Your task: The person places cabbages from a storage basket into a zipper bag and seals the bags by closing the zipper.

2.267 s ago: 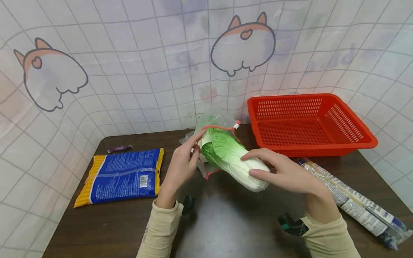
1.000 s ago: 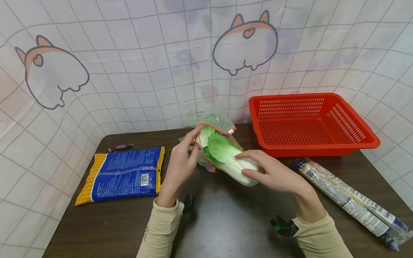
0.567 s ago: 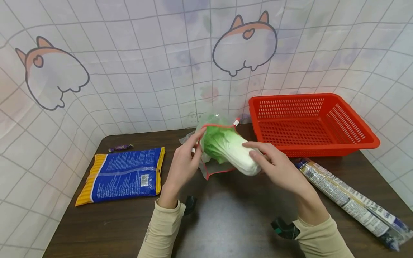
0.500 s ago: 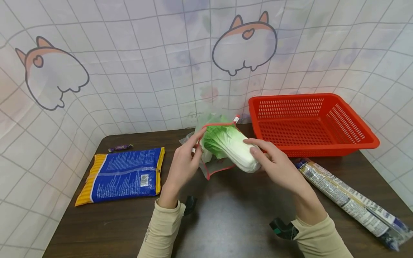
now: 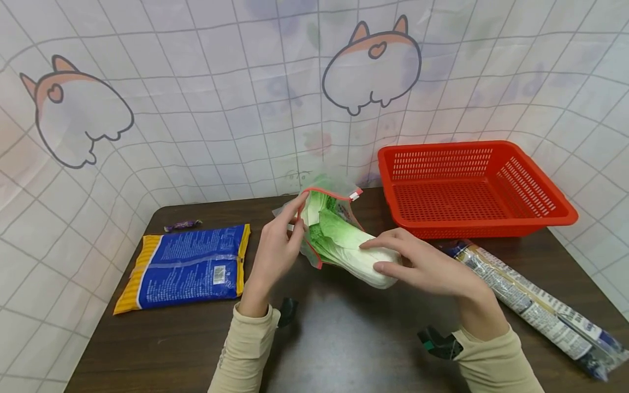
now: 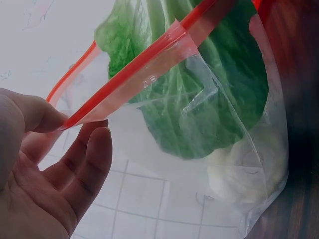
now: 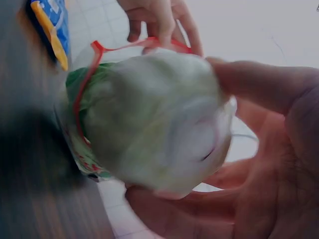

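Note:
A zip bag (image 5: 339,194), clear with a red slider-seal edge, lies at the back middle of the table. My left hand (image 5: 280,240) pinches its red edge between thumb and fingers, seen closely in the left wrist view. A Chinese cabbage (image 5: 363,256) has its green leafy end in the bag's mouth and its white base outside, tilted towards me. My right hand (image 5: 413,256) grips that base, fingers spread around it in the right wrist view. Deeper in the bag, a pale round end (image 6: 244,167) shows through the plastic below the leaves.
A red plastic basket (image 5: 476,224) stands at the back right. In front of it lies a long printed plastic package (image 5: 535,305). On the left are a blue and yellow packet (image 5: 189,270) and a small purple wrapped sweet (image 5: 183,225). A patterned curtain (image 5: 206,109) hangs behind the table.
Over the last half second the cabbage's white base has swung down towards me with the right hand, its leaves turning. The bag's slider corner has dropped a little. The left hand keeps its pinch.

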`<state>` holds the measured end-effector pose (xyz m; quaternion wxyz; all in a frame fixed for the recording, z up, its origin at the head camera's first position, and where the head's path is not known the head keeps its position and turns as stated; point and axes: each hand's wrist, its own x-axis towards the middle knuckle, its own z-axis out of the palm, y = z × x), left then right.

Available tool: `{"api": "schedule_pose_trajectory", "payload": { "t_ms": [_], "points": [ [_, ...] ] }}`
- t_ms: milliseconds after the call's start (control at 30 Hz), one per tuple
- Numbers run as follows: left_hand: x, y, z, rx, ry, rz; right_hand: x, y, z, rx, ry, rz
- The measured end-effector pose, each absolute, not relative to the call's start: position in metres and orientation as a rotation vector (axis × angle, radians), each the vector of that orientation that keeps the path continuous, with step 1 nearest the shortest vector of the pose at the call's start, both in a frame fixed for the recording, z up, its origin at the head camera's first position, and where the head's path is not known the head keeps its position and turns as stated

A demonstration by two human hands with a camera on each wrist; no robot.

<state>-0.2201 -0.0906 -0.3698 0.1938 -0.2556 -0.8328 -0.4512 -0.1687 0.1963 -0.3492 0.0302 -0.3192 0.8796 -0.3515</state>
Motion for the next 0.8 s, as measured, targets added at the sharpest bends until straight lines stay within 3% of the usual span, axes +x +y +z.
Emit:
{"api": "schedule_pose_trajectory", "payload": {
  "t_ms": [800],
  "points": [
    [-0.2184,-0.088,-0.3694,-0.727,-2.359,-1.251,-0.1708,0.197,-0.3521,-0.907,2.696,-1.17]
  ]
}}
